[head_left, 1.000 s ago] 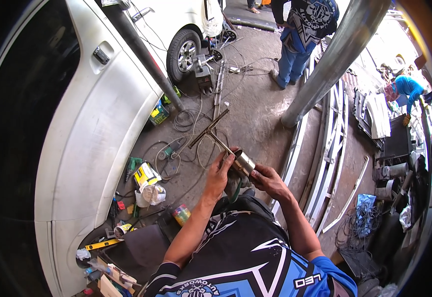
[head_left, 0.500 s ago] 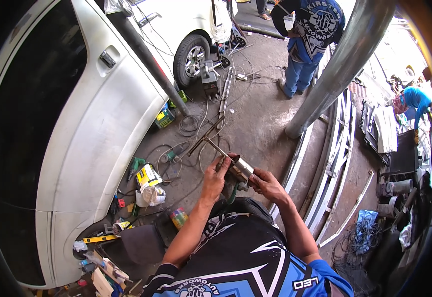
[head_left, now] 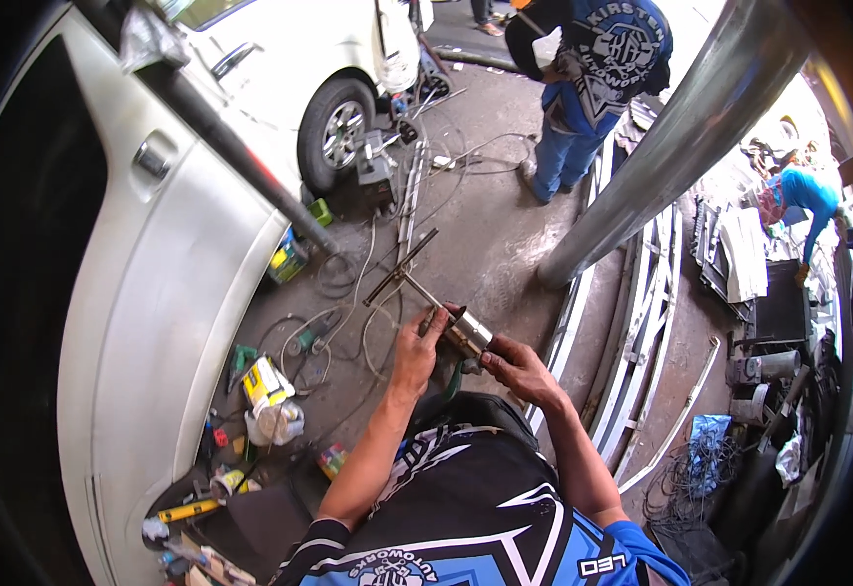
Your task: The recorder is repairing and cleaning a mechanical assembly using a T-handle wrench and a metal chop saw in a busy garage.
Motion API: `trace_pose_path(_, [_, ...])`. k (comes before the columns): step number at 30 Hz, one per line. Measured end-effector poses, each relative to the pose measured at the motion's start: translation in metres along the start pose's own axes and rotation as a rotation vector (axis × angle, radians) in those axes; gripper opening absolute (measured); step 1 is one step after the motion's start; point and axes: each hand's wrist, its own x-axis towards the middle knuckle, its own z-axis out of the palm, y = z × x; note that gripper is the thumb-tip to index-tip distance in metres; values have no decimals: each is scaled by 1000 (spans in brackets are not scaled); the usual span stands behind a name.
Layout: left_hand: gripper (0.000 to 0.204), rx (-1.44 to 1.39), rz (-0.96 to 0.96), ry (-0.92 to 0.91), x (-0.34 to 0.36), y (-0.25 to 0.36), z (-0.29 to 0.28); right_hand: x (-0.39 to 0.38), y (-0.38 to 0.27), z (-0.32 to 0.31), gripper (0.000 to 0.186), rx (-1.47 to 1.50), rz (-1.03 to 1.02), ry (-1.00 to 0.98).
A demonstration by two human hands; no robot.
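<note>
In front of my chest I hold a shiny metal cylinder (head_left: 472, 335) with a thin rod coming out toward the far left. At the rod's far end sits a dull metal crosspiece (head_left: 400, 270), making a T shape. My left hand (head_left: 416, 359) is closed at the near end of the rod, with the thumb against it beside the cylinder. My right hand (head_left: 524, 373) pinches the cylinder's right end. Something green hangs below the cylinder, partly hidden, and I cannot make out what it is.
A pale vehicle panel (head_left: 148, 332) fills the left side. A steel post (head_left: 661, 146) leans through the upper right, beside long metal strips (head_left: 626, 322). Cables, a green power tool (head_left: 242, 361) and containers lie on the floor. A person (head_left: 582, 98) stands ahead; another bends at far right.
My view has shifted, so the vehicle and floor things sit further left in the picture. Both hands keep their hold on the cylinder and rod, and the person ahead has moved slightly.
</note>
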Motion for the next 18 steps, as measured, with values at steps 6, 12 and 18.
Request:
trace_pose_path(6, [29,-52,-101,-144,135,27,23,101,-8,-67,37,-133,-56,157])
trace_pose_path(12, [32,39,-76,-240,263,65,28,194,-66,-119,43,-255,58,178])
trace_pose_path(18, [32,64,-72,-185,342,74,30,265,-81,-156,46,-184,17,187])
